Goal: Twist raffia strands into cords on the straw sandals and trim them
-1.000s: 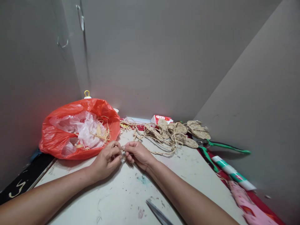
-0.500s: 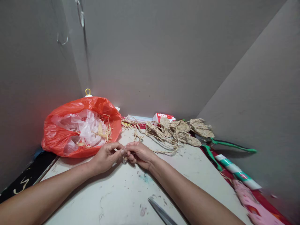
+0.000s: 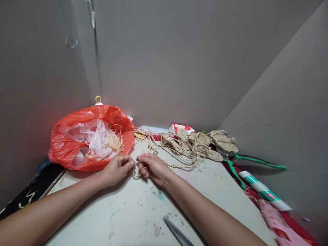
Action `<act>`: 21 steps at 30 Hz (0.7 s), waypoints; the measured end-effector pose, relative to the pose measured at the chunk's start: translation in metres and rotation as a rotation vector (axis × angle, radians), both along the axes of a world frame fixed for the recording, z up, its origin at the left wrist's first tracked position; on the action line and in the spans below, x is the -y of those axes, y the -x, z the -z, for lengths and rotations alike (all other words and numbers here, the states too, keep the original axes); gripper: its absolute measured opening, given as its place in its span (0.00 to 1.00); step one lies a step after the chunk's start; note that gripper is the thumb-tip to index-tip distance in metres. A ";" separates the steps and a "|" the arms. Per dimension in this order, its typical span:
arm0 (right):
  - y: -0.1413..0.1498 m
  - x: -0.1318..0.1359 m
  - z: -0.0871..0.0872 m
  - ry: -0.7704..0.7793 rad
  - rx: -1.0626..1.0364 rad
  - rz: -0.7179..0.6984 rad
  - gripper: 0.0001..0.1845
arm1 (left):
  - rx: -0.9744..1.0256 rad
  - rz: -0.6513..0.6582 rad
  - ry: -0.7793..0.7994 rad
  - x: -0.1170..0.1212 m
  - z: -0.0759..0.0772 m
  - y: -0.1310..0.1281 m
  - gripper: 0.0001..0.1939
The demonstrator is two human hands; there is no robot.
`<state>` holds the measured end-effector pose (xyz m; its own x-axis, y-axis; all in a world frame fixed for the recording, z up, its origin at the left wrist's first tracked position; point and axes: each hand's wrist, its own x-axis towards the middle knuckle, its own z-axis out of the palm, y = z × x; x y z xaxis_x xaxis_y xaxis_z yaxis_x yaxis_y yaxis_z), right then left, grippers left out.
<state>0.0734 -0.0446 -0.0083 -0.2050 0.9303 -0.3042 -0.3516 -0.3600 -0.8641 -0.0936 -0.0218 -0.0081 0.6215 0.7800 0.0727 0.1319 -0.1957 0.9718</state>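
My left hand pinches a small loop of twisted straw cord that hangs just below the fingertips, over the white tabletop. Close beside it, my right hand is curled with thumb and index finger pressed together. A thin, light sliver shows among its fingers, too small to name. A narrow gap separates the two hands. Behind them lies a bundle of braided straw cord with flat, leaf-shaped woven pieces.
A red plastic bag holding white plastic and straw scraps stands at the left. Scissors lie at the near edge. Green-handled cutters, a green-and-white roll and pink cloth line the right. A red-and-white box is at the back.
My hands have come slightly apart, the left one moving a little left. More of the cord loop shows between them. The view has shifted slightly.
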 end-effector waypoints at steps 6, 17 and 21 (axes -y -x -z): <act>0.009 0.005 -0.002 -0.177 0.145 0.088 0.15 | 0.027 -0.007 0.147 0.000 -0.005 -0.001 0.09; 0.006 0.002 0.000 -0.150 0.199 0.229 0.10 | 0.104 -0.072 0.343 0.000 -0.007 0.000 0.15; 0.003 -0.001 0.003 -0.084 0.205 0.273 0.07 | 0.155 -0.047 0.417 -0.003 -0.005 0.002 0.17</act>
